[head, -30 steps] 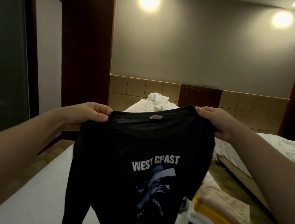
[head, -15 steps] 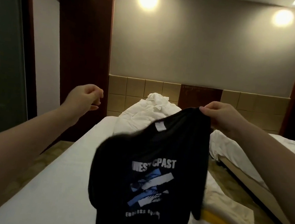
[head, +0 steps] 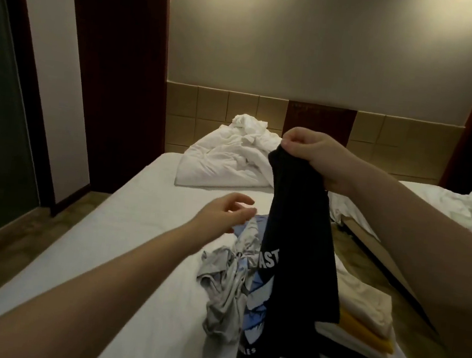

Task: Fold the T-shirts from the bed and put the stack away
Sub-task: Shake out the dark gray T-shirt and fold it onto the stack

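Head camera looks down along the bed (head: 141,227), seemingly close.

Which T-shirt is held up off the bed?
The black printed T-shirt, hanging from the right hand; the grey T-shirt lies crumpled, the folded stack lies flat.

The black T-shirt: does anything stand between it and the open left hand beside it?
Nothing visible does. The left hand is open in the air to the left of the black T-shirt, which hangs from the right hand. The crumpled grey T-shirt lies lower, on the bed.
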